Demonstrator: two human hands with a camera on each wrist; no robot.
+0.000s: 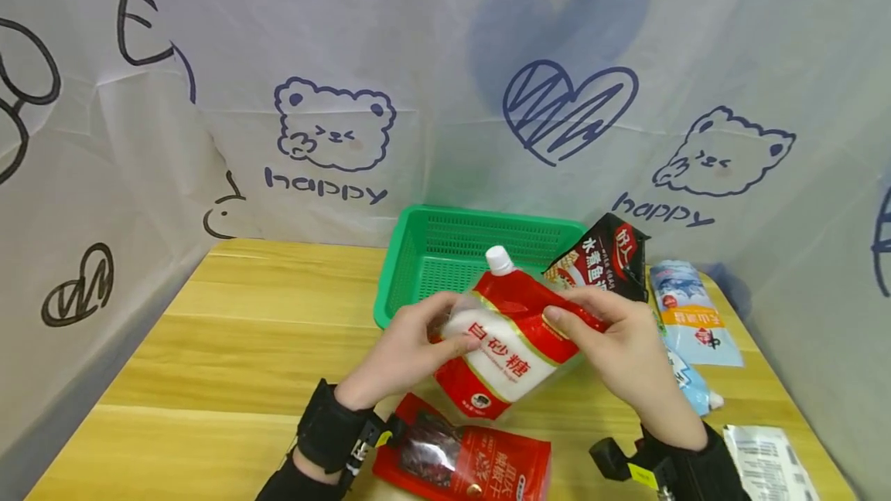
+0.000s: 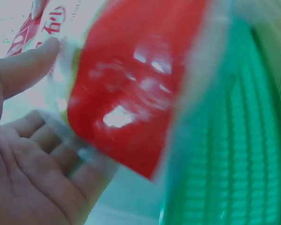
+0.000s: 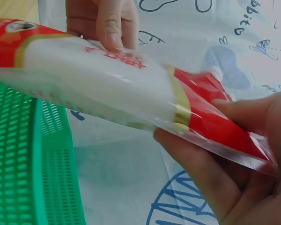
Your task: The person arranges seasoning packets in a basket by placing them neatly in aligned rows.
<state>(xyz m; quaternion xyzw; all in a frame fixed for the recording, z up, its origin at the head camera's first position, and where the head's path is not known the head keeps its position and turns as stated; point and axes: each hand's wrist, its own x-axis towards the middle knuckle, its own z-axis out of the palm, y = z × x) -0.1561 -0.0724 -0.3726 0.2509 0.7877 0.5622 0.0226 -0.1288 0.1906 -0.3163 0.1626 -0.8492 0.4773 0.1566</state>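
A red and white pouch of white sugar (image 1: 504, 339) with a white screw cap (image 1: 499, 260) is held tilted above the table, in front of the green basket (image 1: 390, 292). My left hand (image 1: 418, 342) grips its left edge, thumb on the printed front and fingers behind, as the left wrist view also shows. At the upper right corner, my right hand (image 1: 619, 342) pinches the red part between thumb and fingers. In the right wrist view the pouch (image 3: 98, 79) looks plump in the middle and flat toward the right hand (image 3: 234, 164).
A red pouch with a clear window (image 1: 504, 462) lies at the front. Right of the basket are a black seasoning packet (image 1: 612, 257), a blue and white bag (image 1: 699, 315), another blue and white pouch (image 1: 689, 385) and a silvery packet (image 1: 769, 462). A drawn-on white cloth (image 1: 445, 60) hangs behind.
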